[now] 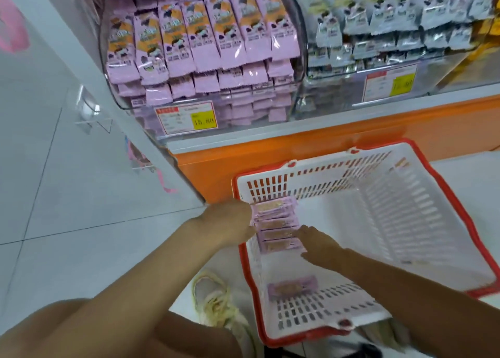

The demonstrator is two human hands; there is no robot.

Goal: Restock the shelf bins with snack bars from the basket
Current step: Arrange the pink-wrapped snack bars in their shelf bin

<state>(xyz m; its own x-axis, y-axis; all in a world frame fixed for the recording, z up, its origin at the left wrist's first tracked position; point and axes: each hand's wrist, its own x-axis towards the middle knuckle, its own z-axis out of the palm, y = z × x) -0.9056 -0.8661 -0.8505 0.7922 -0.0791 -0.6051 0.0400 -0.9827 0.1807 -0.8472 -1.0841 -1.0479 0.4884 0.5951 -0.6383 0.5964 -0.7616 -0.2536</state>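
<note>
A white basket with a red rim [460, 214] sits on the floor below the shelf. Over its left side, a stack of several pink snack bars [277, 226] is held between my two hands. My left hand [230, 222] grips the stack's left end. My right hand [319, 245] presses against the stack's right end, fingers curled toward it. One more pink bar [292, 290] lies flat on the basket's bottom near the front wall. Above, a clear shelf bin [130, 103] is packed with matching pink bars [194, 38].
A second clear bin [338, 98] to the right holds grey-white packets. The shelf stands on an orange base [351, 146]. A white side panel [130, 130] edges the shelf on the left. My shoe [216, 301] rests on the tiled floor beside the basket.
</note>
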